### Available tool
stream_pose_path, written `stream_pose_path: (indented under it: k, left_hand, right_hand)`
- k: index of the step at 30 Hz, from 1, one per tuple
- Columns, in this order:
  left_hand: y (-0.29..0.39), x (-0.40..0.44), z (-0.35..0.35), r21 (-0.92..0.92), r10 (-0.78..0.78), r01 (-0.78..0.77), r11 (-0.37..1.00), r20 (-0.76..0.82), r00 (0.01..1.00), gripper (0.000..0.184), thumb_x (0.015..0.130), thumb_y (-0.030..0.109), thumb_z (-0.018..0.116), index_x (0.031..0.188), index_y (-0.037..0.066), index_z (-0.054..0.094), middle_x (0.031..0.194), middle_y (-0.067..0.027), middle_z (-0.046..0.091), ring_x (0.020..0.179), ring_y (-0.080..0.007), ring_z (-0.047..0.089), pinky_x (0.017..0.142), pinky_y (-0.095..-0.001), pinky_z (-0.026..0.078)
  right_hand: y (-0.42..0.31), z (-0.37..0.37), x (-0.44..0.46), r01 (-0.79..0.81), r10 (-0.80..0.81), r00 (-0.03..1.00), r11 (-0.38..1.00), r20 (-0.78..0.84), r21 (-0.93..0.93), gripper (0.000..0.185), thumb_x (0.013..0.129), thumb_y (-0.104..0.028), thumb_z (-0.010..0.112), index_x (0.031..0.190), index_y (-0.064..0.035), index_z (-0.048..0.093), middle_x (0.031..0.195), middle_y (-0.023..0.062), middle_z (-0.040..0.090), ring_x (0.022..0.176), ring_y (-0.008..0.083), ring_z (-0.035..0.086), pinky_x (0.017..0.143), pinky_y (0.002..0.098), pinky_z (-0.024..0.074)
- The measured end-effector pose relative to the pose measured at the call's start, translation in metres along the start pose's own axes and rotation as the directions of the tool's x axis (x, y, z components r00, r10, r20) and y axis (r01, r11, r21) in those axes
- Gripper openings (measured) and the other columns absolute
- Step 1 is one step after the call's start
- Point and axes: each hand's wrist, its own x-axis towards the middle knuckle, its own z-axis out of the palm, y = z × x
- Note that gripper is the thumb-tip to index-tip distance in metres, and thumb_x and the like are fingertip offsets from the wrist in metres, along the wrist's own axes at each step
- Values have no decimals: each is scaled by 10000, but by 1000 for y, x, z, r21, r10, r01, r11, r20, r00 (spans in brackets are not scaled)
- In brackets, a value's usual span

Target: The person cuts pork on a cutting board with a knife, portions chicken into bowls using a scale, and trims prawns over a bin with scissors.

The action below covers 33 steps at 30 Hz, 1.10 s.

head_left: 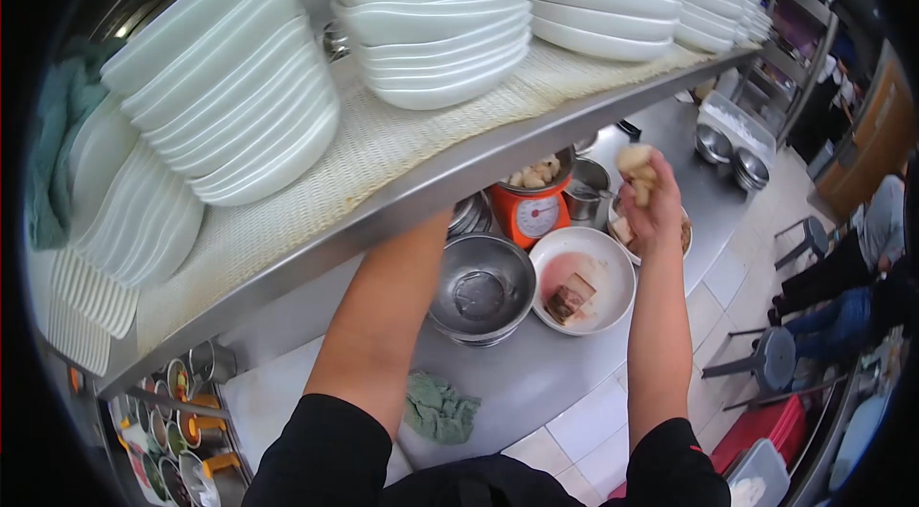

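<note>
My right hand (pixel 653 196) is closed around some pale, lumpy food pieces (pixel 636 172), above a bowl (pixel 624 234) at the back right. My left forearm reaches under the steel shelf, whose edge hides my left hand. An orange scale (pixel 534 214) carries a metal bowl of pale pieces (pixel 536 172). In front of it, a white bowl (pixel 613 301) holds a chunk of meat (pixel 571 296) and some reddish liquid. An empty steel bowl (pixel 481 287) stands to its left.
Stacked white bowls (pixel 436 19) fill the shelf (pixel 383 143) overhead. A green cloth (pixel 440 406) lies on the counter. Ingredient containers (pixel 177 430) stand lower left. Stools (pixel 773 359) and people (pixel 876 229) are at the right.
</note>
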Motion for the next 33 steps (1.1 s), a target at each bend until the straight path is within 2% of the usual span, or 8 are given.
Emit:
stream_pose_path:
  k: [2,6,14,21,27,28,31,33]
  left_hand:
    - [3,1,-2,-1,2,-2,1000,-4,1000,345,900,263,533,1096,-5,624,939,-200,672,830,-311,653,693,-396,523]
    - [10,7,-4,4,4,-4,1000,-21,1000,351,897,263,536,1107,-5,620,955,-206,670,852,-320,650,714,-402,520]
    - [19,13,2,21,25,-24,999,-39,999,364,891,263,542,1130,-3,610,987,-218,666,895,-339,646,757,-414,515]
    - [12,15,-5,9,121,-120,993,-60,991,377,886,262,547,1149,-2,602,1016,-229,662,932,-356,642,793,-425,510]
    - [-80,-50,-71,158,296,-271,950,-162,942,390,881,262,552,1166,-1,595,1040,-239,659,965,-371,639,825,-434,505]
    - [-104,-71,-84,189,328,-296,936,-172,929,392,881,262,552,1169,-1,593,1044,-240,658,970,-373,638,830,-435,505]
    - [-181,-139,-120,245,416,-366,898,-201,887,399,878,261,554,1178,0,590,1056,-245,657,986,-380,636,846,-440,503]
    - [-233,-198,-143,158,374,-344,926,-244,895,404,877,261,556,1183,0,587,1064,-248,656,997,-385,635,857,-443,501]
  right_hand:
    - [-8,-45,-38,14,-18,1000,956,11,294,269,950,-272,548,1121,-65,557,1043,86,623,843,184,610,553,236,445]
    - [-12,-140,-131,121,-59,987,885,-149,449,288,968,-294,520,1134,-61,554,1078,85,619,875,183,605,540,249,464]
    - [23,-257,-342,293,12,750,890,-662,349,287,961,-323,542,1110,-82,585,1099,66,668,946,226,668,527,259,516]
    - [50,-224,-403,242,123,692,889,-711,389,206,939,-282,595,1052,-110,607,988,63,675,848,194,666,502,237,515]
    - [-2,-190,-363,256,-240,862,966,-446,-27,182,961,-282,564,1083,-148,587,936,25,644,754,122,626,437,225,470]
    - [-24,-170,-350,264,-275,908,961,-317,-78,278,968,-278,557,1209,-140,540,942,23,625,747,118,620,426,211,459]
    - [-67,-46,-316,475,-559,811,802,-173,-363,438,953,-222,600,1341,-103,435,1034,54,594,784,98,603,463,183,442]
    - [-88,48,-315,654,-649,741,636,173,-409,382,945,-193,598,1291,-94,469,1058,54,584,813,93,592,530,165,426]
